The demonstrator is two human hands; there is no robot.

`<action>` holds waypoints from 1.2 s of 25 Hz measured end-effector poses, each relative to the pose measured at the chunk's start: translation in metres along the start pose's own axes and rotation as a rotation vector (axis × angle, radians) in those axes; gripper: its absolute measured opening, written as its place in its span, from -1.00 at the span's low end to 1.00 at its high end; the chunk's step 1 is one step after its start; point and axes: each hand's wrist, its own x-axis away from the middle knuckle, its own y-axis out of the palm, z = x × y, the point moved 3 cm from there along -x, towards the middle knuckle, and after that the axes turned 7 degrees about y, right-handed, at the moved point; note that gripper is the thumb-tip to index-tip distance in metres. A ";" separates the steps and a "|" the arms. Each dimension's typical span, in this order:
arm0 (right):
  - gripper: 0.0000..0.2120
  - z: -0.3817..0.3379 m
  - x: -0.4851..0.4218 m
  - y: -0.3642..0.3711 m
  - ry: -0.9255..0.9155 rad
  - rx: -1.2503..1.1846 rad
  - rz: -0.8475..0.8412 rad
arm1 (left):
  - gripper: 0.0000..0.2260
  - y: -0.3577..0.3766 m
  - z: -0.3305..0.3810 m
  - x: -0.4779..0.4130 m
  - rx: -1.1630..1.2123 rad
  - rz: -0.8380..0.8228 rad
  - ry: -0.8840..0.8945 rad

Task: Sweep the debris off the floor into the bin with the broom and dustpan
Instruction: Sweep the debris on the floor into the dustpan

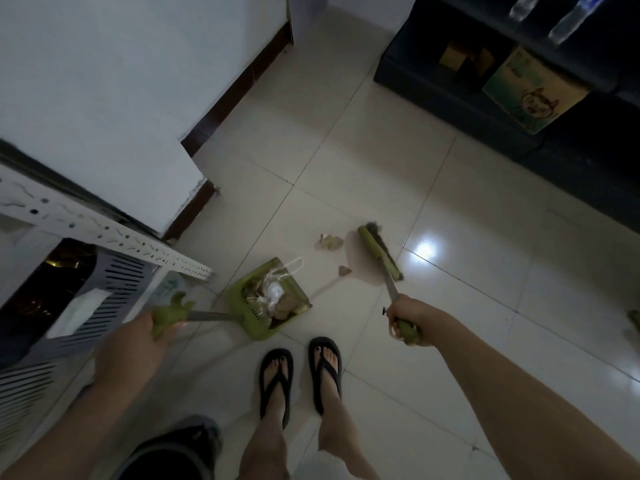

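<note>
My left hand (138, 336) grips the green handle of a green dustpan (258, 325), which rests on the tiled floor and holds crumpled plastic and brown scraps. My right hand (407, 315) is closed on the green grip of a broom whose green head (379, 252) touches the floor beyond the dustpan. Between broom head and dustpan lie a crumpled brownish scrap (329, 241) and a smaller piece (344, 270). A grey slatted bin (117, 282) stands at the left, under a white perforated shelf rail.
A white wall with a dark skirting board (239, 88) runs along the left. A dark low shelf unit (519, 109) with a printed cardboard box (530, 91) fills the upper right. My sandalled feet (299, 379) stand just behind the dustpan.
</note>
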 end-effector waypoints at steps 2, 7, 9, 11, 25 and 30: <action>-0.68 0.001 0.001 0.016 -0.010 -0.027 -0.038 | -0.66 -0.003 0.007 -0.005 -0.001 0.004 0.000; -0.56 0.023 0.024 0.052 -0.031 0.071 -0.167 | -0.64 -0.001 0.022 -0.002 -0.056 -0.015 0.002; -0.52 0.033 0.042 0.073 -0.028 0.108 -0.248 | -0.63 -0.002 0.028 -0.001 -0.080 -0.024 0.006; -0.52 0.039 0.064 0.093 -0.004 0.095 -0.350 | -0.62 -0.003 0.032 -0.001 -0.093 -0.022 0.004; -0.53 -0.001 0.075 -0.017 -0.058 0.247 -0.179 | -0.63 -0.006 0.016 0.013 0.045 0.006 -0.002; -0.67 -0.035 0.059 -0.031 -0.129 0.282 -0.117 | -0.67 -0.001 0.008 0.040 0.152 -0.013 -0.114</action>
